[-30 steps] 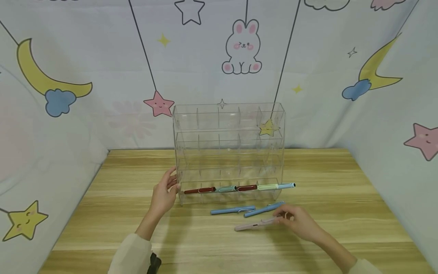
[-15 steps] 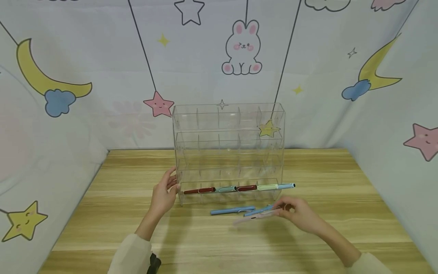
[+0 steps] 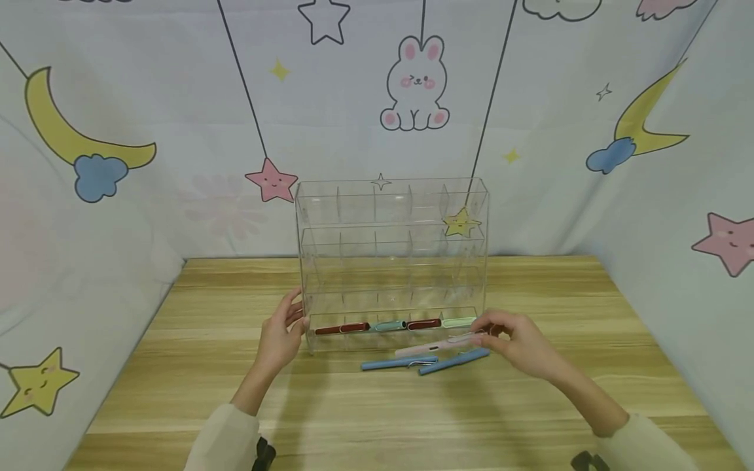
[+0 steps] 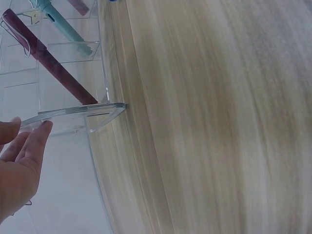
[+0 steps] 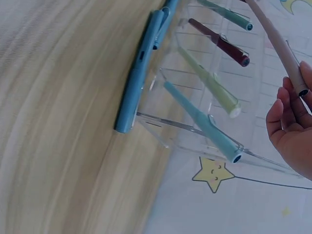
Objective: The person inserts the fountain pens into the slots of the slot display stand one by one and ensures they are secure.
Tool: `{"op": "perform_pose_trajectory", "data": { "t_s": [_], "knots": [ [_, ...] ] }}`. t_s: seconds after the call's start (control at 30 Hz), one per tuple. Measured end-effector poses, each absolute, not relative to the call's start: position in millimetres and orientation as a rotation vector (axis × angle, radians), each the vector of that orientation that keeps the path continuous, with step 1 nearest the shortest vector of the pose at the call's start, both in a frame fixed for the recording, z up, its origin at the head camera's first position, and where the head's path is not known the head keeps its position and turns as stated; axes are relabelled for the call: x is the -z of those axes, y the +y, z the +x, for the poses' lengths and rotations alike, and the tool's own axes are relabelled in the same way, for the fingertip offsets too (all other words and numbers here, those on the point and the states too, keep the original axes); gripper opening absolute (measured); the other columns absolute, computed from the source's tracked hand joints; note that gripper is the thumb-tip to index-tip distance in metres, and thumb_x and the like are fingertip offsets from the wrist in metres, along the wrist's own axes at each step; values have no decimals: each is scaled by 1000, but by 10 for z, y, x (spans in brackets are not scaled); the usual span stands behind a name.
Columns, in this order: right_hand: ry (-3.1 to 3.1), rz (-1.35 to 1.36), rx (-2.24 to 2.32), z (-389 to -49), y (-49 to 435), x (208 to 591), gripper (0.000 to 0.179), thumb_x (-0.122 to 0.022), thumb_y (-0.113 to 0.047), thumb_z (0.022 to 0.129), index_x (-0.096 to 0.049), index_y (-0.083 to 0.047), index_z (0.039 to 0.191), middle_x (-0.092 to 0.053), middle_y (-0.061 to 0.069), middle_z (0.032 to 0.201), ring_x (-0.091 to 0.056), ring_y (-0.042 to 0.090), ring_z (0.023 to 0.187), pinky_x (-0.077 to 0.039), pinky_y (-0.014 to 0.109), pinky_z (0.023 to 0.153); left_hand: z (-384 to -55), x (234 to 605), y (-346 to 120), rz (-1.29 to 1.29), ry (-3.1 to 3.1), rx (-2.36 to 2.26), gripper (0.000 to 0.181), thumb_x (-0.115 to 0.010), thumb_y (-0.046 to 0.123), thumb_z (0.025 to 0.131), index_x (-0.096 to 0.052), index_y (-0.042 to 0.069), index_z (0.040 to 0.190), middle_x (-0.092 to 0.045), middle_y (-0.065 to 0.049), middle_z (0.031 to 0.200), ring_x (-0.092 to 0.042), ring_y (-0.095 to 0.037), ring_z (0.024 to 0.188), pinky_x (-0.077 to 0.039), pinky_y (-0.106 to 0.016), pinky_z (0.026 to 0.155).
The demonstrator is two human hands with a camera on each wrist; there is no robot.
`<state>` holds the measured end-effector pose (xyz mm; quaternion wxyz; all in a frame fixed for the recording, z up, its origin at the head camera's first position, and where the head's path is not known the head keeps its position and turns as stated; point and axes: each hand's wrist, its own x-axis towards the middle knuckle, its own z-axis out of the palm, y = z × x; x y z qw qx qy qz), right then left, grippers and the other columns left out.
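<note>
My right hand [image 3: 521, 341] pinches a pale pink pen [image 3: 427, 348] near its cap end, holding it tilted in front of the lowest row of a transparent acrylic rack [image 3: 391, 195]. In that row lean several pens: two dark red ones [image 3: 341, 328], a teal one [image 3: 387, 325], a light green one [image 3: 457, 322] and, plain in the right wrist view, a light blue one [image 5: 202, 119]. My left hand [image 3: 281, 337] touches the rack's left side panel, its fingers fairly straight against the outer face in the left wrist view [image 4: 24, 156].
Two blue pens, one on the left [image 3: 391, 364] and one on the right [image 3: 453, 362], lie on the wooden table [image 3: 377, 418] just in front of the rack. Behind the rack hangs a white cloth [image 3: 353, 124] printed with moons, stars and a rabbit.
My right hand has raised the pale pink pen from near the table, moving it away from me past the blue pens to the rack's bottom row. My left hand stays at the rack's side.
</note>
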<state>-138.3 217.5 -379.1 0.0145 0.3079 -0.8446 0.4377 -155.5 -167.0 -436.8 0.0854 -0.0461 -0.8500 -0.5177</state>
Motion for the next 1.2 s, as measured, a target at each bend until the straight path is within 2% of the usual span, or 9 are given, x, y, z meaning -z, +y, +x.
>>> {"op": "perform_pose_trajectory", "data": {
  "t_s": [0.23,0.47,0.63,0.8,1.2],
  "knots": [
    [-2624,925,-1350,-1449,2183,3668,12,-64,0,83,-65,-8,92,-62,-1,84,-52,10,68,-45,22,52,-1556,4371,-1666,-145,-2524,1550,56,-53,-12,85,-33,-1,137,-52,-31,119,-53,-40,108,-51,-41,85],
    [-2625,872,-1327,-1517,2144,3560,9,-63,-5,85,-66,-6,93,-63,3,85,-54,10,70,-47,23,53,-1558,4373,-1669,-139,-2532,1549,56,-54,-11,86,-33,0,137,-52,-31,120,-53,-40,109,-50,-42,85],
    [-2641,820,-1310,-1571,2094,3531,8,-63,-6,86,-65,-4,94,-63,2,84,-56,13,69,-48,23,54,-1561,4371,-1674,-125,-2544,1551,57,-54,-10,86,-33,1,138,-51,-30,120,-52,-40,110,-50,-42,85],
    [-2670,745,-1289,-1623,2046,3513,9,-63,-6,86,-65,-2,94,-64,4,84,-57,17,70,-48,24,53,-1558,4365,-1674,-131,-2545,1550,56,-54,-10,86,-33,0,138,-51,-31,120,-52,-40,109,-50,-42,86],
    [-2673,640,-1276,-1762,1851,3497,11,-65,-10,85,-66,-2,93,-64,5,84,-53,16,67,-44,23,49,-1554,4365,-1674,-151,-2536,1536,56,-54,-11,86,-33,-2,137,-52,-32,119,-53,-41,108,-51,-42,85]
  ]
}}
